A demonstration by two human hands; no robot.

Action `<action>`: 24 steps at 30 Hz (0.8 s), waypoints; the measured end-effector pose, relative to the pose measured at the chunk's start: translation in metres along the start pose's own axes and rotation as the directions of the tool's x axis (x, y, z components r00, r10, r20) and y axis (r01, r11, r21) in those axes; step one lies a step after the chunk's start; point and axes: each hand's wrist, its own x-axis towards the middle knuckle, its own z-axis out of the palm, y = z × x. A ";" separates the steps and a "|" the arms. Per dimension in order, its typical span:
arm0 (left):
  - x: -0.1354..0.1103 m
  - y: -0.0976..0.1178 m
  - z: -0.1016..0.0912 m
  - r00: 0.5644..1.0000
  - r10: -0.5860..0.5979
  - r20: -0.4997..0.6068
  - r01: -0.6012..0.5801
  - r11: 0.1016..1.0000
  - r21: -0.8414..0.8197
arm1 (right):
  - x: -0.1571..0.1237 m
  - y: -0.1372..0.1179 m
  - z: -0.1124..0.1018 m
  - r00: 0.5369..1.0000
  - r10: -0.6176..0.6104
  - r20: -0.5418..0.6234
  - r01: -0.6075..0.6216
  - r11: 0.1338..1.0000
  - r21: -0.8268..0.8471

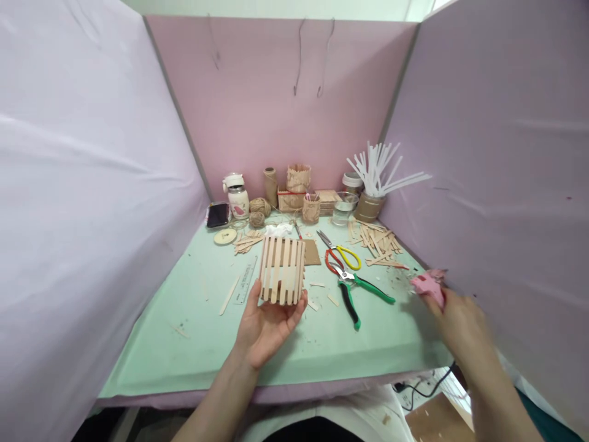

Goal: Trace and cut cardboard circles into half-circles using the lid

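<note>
Stick box (282, 270) is over the middle of the table (184, 301); the left hand (268, 334) pinches its sides from six o'clock, probably to leave its front uncovered, while the right hand (460, 313) grips a pink tool (429, 285) at three o'clock.

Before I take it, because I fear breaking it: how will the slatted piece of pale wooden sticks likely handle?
The slatted piece of pale wooden sticks is probably light: the left hand alone supports it. It likely feels stiff, its sticks being straight. Those narrow, gapped sticks might snap if squeezed.
</note>
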 end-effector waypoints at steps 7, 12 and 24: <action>0.003 -0.011 -0.001 0.999 -0.025 0.023 0.025 1.000 0.015 | -0.052 -0.065 -0.046 0.999 0.007 0.042 -0.041 0.380 0.924; 0.003 -0.017 -0.005 0.995 -0.046 0.086 0.040 0.997 0.067 | -0.100 -0.116 -0.054 0.975 -0.209 0.078 0.003 0.360 0.933; 0.003 -0.023 -0.008 0.988 -0.040 0.147 0.025 0.995 0.101 | -0.113 -0.142 -0.054 0.948 -0.318 -0.004 0.163 0.475 0.865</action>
